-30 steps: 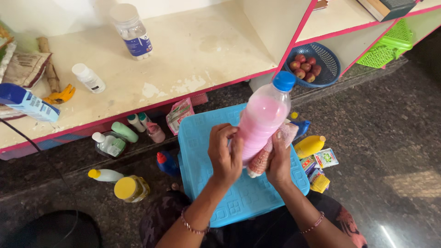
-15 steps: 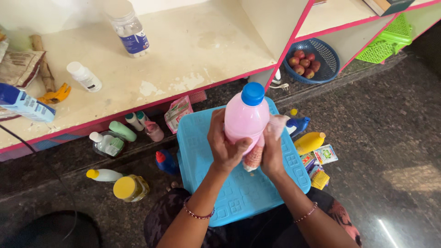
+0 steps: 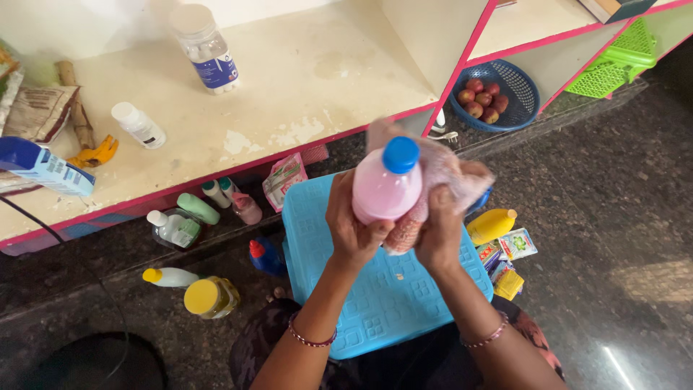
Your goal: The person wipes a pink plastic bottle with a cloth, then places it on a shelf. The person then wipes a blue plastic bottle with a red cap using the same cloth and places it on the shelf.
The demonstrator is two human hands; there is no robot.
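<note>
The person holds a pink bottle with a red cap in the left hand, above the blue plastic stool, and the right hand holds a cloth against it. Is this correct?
Not quite: the cap is blue, not red. The head view shows it. The rest stands: the left hand grips the pink bottle above the blue plastic stool, and the right hand holds a cloth against it.

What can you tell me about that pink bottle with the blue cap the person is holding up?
The pink bottle looks like clear plastic filled with pale pink liquid, closed by a round blue screw cap. It is held roughly upright above the blue plastic stool, its cap pointing toward the camera. The left hand wraps its side and lower part. The right hand presses a crumpled pinkish cloth against its other side. Its base is hidden behind the fingers.
</note>
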